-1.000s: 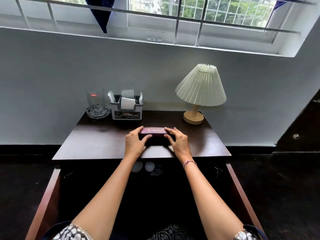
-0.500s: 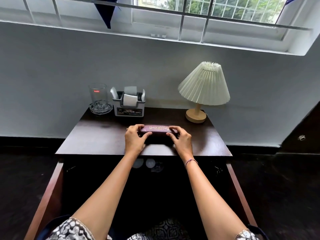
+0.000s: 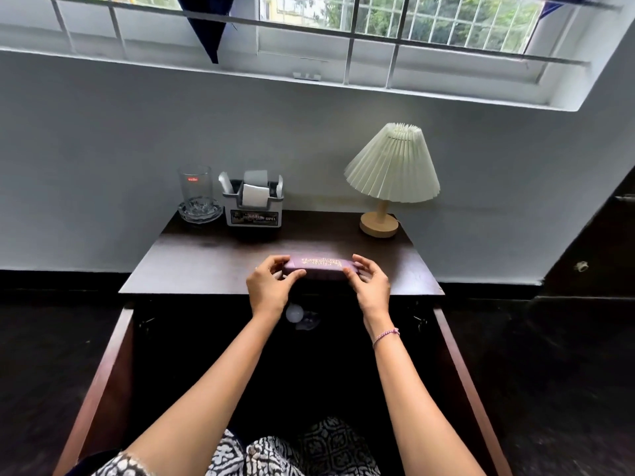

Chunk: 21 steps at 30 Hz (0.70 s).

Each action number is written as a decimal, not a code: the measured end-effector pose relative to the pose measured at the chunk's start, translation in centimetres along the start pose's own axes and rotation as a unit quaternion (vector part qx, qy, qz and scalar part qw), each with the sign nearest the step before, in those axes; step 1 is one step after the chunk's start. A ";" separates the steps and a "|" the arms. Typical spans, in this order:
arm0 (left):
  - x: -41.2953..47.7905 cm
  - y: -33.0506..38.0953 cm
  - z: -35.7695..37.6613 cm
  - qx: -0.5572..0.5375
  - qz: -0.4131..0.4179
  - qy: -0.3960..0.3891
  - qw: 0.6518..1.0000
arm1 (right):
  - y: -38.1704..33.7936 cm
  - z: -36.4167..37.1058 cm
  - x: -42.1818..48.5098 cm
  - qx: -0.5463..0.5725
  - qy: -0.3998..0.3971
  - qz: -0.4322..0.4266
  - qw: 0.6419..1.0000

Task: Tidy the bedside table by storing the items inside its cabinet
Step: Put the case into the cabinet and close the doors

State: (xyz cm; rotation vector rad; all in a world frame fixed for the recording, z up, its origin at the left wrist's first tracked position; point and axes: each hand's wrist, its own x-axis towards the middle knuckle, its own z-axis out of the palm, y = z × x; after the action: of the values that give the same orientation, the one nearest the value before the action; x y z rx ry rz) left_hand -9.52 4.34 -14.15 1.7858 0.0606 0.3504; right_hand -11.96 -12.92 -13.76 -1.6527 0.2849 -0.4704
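- Purple box (image 3: 314,269): at the bedside table's (image 3: 206,266) 6 o'clock edge, above the open cabinet (image 3: 220,338).
- Left hand (image 3: 269,286), right hand (image 3: 369,286): pinched its ends.
- Risk: a loose pinch might drop it.
- Glass tumbler (image 3: 194,187), 11 o'clock: untouched.

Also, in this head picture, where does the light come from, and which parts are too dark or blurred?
Head view: daylight enters through the barred window above; the open cabinet under the dark wooden tabletop is nearly black; the gold print on the purple flat box is blurred; the wide lens bends the window frame.
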 end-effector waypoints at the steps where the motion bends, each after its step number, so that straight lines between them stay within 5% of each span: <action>1: -0.7 0.0 0.0 0.003 -0.007 0.005 1.000 | 0.0 -0.2 -0.5 0.006 0.009 -0.001 1.000; 13: -6.8 -1.3 -0.4 0.058 0.020 0.075 0.995 | 2.1 -2.4 -5.1 0.095 0.057 0.016 0.994; 21: -9.5 -4.3 -0.3 0.063 0.015 0.006 0.998 | 5.4 -3.4 -7.3 0.155 0.053 0.062 0.985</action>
State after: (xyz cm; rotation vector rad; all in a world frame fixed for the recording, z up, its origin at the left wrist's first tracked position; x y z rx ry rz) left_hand -18.04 3.51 -20.14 1.9107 0.0660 0.3866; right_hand -19.55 -13.37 -19.83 -1.3010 0.3713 -0.4836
